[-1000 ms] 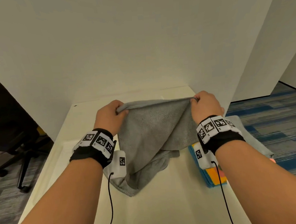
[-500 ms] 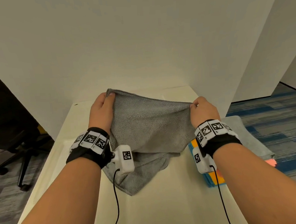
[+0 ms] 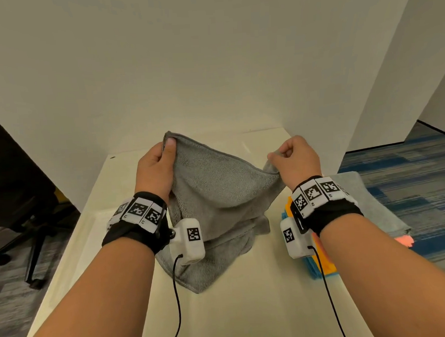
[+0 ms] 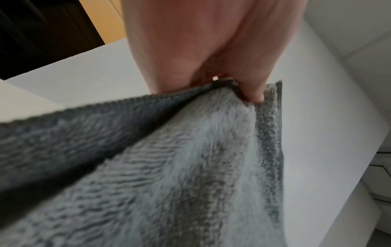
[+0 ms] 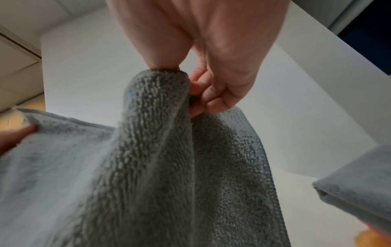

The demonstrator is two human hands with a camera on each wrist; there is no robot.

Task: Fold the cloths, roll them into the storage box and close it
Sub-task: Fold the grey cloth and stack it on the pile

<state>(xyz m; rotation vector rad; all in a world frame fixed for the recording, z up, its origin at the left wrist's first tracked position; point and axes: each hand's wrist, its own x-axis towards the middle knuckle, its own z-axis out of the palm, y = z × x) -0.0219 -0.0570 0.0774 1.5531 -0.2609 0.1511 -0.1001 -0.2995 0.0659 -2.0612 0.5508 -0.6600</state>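
Hanging between both hands, the grey cloth (image 3: 217, 194) is lifted over the middle of the worktop (image 3: 245, 297), its top hem running from a high left corner down to a lower right one. Its bottom end is bunched on the worktop surface, a loose tip lying toward the near side. The left hand (image 3: 155, 170) pinches the upper left corner, thumb pressed flat on the near face and fingers behind; the left wrist view shows the hem (image 4: 148, 100) doubled at that pinch. The right hand (image 3: 295, 158) is curled into a fist round the right corner, gathering the fabric into a narrow bunch.

Just right of the cloth, partly under the right wrist, a stack (image 3: 323, 266) of orange and blue folded cloths lies at the worktop's right edge, with a folded grey piece (image 3: 369, 206) on top reaching over that edge. Bare worktop lies beyond the cloth up to the white wall (image 3: 210, 65), to the left as far as the left edge, and on the near side between the forearms. A dark chair (image 3: 23, 206) stands on the floor left of the worktop.
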